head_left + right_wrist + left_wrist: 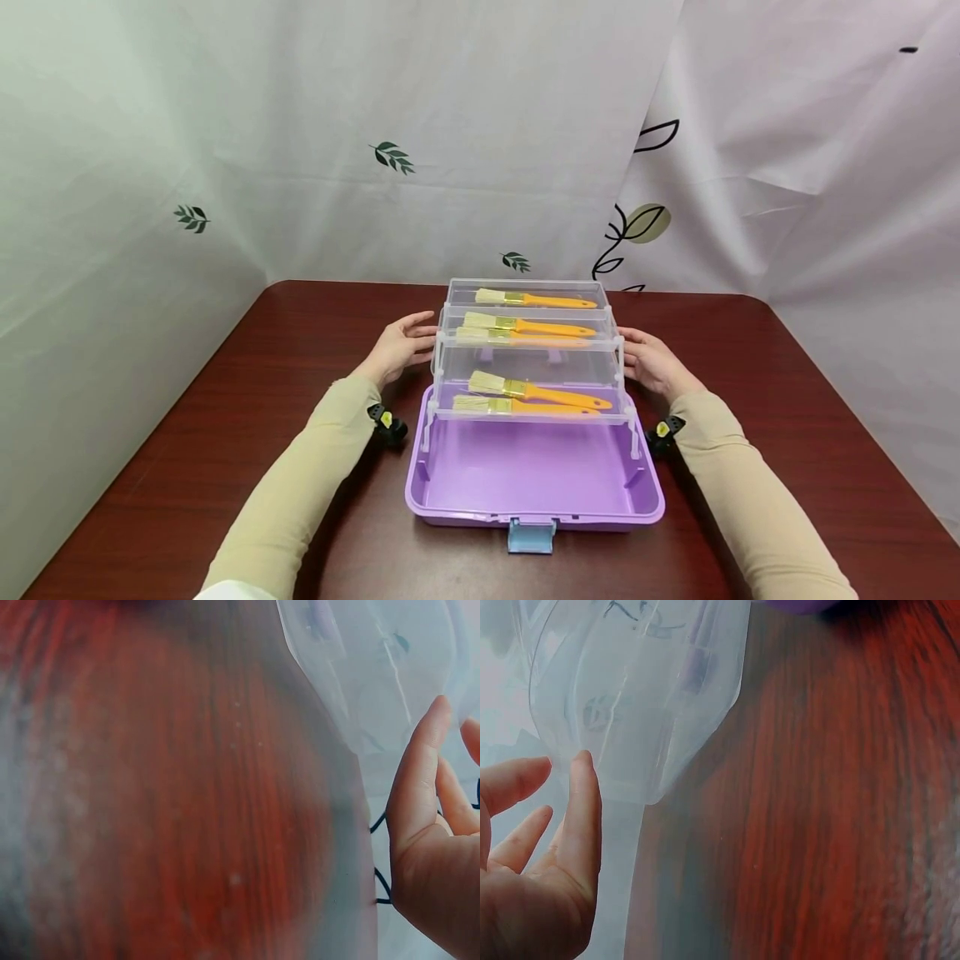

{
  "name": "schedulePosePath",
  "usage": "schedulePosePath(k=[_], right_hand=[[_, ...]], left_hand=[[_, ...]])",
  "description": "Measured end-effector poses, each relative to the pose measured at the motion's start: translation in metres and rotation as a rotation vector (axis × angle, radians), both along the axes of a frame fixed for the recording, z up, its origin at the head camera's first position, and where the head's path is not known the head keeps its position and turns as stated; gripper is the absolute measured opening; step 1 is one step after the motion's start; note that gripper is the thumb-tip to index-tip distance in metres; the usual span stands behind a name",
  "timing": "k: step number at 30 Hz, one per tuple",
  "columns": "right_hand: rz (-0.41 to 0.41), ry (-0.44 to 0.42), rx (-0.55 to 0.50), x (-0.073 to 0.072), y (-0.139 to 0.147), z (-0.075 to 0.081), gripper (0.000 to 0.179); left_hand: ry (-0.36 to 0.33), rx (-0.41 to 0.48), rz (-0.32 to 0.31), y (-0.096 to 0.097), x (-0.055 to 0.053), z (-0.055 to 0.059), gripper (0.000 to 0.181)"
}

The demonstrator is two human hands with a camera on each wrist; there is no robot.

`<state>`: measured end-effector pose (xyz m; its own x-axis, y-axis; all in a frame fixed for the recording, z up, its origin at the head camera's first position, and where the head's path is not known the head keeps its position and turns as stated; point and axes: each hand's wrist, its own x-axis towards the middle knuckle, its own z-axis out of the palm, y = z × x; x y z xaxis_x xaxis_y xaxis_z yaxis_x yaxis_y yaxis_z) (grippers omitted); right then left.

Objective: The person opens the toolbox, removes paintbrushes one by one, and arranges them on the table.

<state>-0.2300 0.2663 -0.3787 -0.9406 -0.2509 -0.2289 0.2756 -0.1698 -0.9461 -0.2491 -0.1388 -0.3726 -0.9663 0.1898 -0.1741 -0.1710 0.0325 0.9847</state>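
Observation:
A purple toolbox (pixel 525 475) stands open at the middle of the table, its clear tiered trays (pixel 525 419) raised and fanned toward the back. Several paintbrushes with orange handles and pale bristles lie in the trays, among them a top brush (pixel 558 301) and a front brush (pixel 547 407). Behind the trays is the clear lid (pixel 630 697), partly hidden in the head view. On its left side my left hand (pixel 393 350) has its fingers extended, fingertips right at the lid's edge. My right hand (pixel 654 365) mirrors it on the other side, fingers straight against the lid (pixel 375 675).
A light blue latch (pixel 531 537) hangs off the box's front rim. The dark red wooden table (pixel 247 400) extends on both sides. White cloth (pixel 315 125) with leaf prints hangs behind and along the sides. Each wrist carries a small black camera.

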Motion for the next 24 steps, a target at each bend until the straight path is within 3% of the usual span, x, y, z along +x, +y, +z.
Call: schedulePosePath(k=[11, 17, 24], right_hand=[[-0.002, 0.002, -0.026, 0.003, 0.006, 0.006, 0.02], [-0.014, 0.0, -0.093, 0.006, 0.013, 0.013, 0.026], [0.014, 0.041, -0.167, 0.009, 0.019, 0.019, 0.029]], left_hand=[[0.007, -0.03, -0.036, -0.004, 0.003, 0.007, 0.058], [0.006, -0.004, -0.057, -0.006, 0.004, 0.011, 0.056], [0.054, 0.011, -0.083, -0.01, 0.009, 0.017, 0.056]])
